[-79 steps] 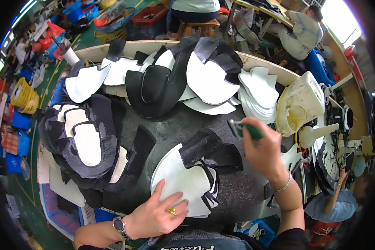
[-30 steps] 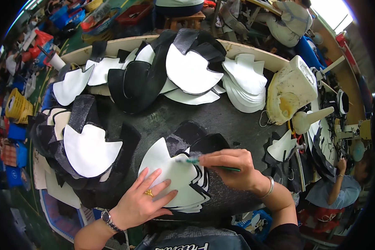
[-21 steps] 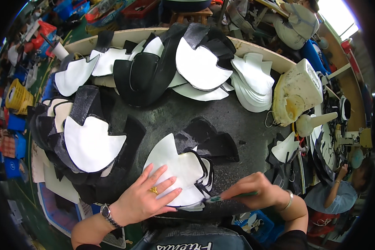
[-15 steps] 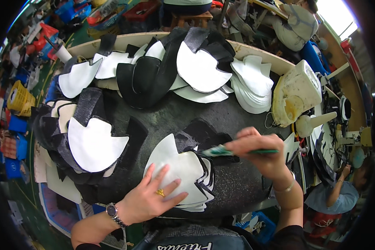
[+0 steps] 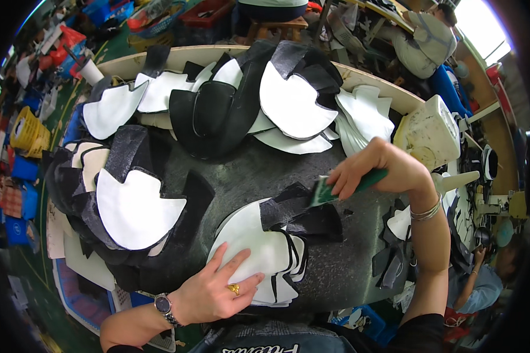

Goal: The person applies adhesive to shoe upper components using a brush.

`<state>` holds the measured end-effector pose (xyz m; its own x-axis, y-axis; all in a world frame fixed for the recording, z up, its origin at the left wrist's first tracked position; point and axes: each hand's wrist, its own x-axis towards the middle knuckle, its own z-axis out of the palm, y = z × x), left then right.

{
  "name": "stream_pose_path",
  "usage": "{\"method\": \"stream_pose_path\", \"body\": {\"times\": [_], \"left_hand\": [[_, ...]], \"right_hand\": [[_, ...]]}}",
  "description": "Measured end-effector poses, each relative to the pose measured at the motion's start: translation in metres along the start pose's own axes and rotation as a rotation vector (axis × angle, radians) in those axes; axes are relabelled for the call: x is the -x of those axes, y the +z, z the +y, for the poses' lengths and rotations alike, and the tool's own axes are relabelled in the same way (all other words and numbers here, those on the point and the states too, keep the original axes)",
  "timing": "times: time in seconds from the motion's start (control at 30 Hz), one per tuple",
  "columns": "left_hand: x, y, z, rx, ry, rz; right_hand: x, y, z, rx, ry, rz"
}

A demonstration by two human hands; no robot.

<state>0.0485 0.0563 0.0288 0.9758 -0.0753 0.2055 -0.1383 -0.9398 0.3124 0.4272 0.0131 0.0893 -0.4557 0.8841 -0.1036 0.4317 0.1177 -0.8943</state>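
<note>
My left hand (image 5: pixel 221 288) lies with spread fingers on a small stack of white shoe-shaped cut pieces (image 5: pixel 241 241) with black edges, near the front of the dark work surface. My right hand (image 5: pixel 365 167) is closed round a green-handled flat brush (image 5: pixel 335 191). The bristles reach down to the black piece (image 5: pixel 294 209) that sticks out from the stack's far side; whether they touch it I cannot tell. That black piece has a dull, smeared patch beside the white top piece.
Piles of white and black cut pieces lie at the left (image 5: pixel 138 206) and along the back rim (image 5: pixel 297 100). A stained pale plastic jug (image 5: pixel 433 132) stands at the right. Black scraps (image 5: pixel 388 262) lie at the right edge. Another person (image 5: pixel 480 288) sits further right.
My right hand has moved up and turned, tilting the brush from nearly level to more upright. My left hand stays on the stack; the view has shifted slightly.
</note>
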Motion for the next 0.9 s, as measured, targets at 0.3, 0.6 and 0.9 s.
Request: {"method": "stream_pose_path", "body": {"times": [0.3,0.6,0.9], "left_hand": [[0.003,-0.005,-0.001,0.075,-0.029,-0.027],[0.001,-0.007,-0.004,0.054,-0.006,-0.072],[0.006,-0.014,-0.010,0.225,-0.064,-0.013]], "right_hand": [[-0.031,0.012,0.048,-0.107,0.009,-0.094],[-0.047,0.042,0.009,-0.080,-0.182,-0.083],[0.068,0.002,-0.004,0.102,0.152,0.343]]}}
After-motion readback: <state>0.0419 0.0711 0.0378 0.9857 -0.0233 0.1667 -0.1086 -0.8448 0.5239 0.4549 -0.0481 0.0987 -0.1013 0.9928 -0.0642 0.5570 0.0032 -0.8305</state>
